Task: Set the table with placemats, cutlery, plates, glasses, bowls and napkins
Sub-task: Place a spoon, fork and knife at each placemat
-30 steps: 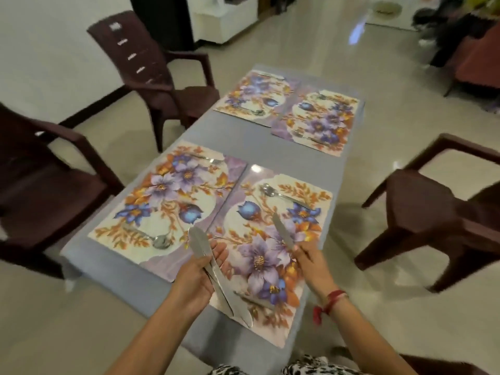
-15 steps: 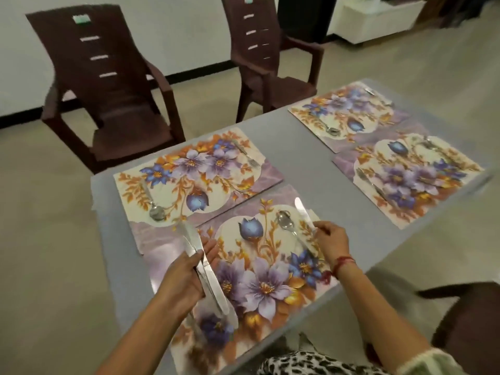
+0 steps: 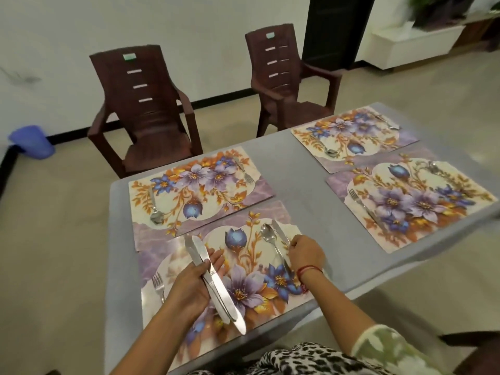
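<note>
Since a second earlier the right grip [image 3: 307, 253] had carried one knife [image 3: 280, 231] off the middle of the near placemat [image 3: 249, 293] and out to its right end, and the camera had swung round the table [image 3: 297, 190]. The knife now lay just ahead of that grip, close beside the spoon [image 3: 268, 236] on its right, with the fingers curled and pinching its near end. The left grip [image 3: 192, 286] held the spare knives [image 3: 216, 290] as a bundle across the palm, with the thumb clamped over them and the fingers nearly straight beneath. Both ends of the bundle stuck out well past the grip. A fork [image 3: 157, 286] lay on the mat just to the left of it. The knives looked stiff, light and smooth, likely to slide on one another, so the bundle probably needed a firm thumb. Each seemed best drawn out by one end and laid flat, since polished steel could skate on the glossy mat.
</note>
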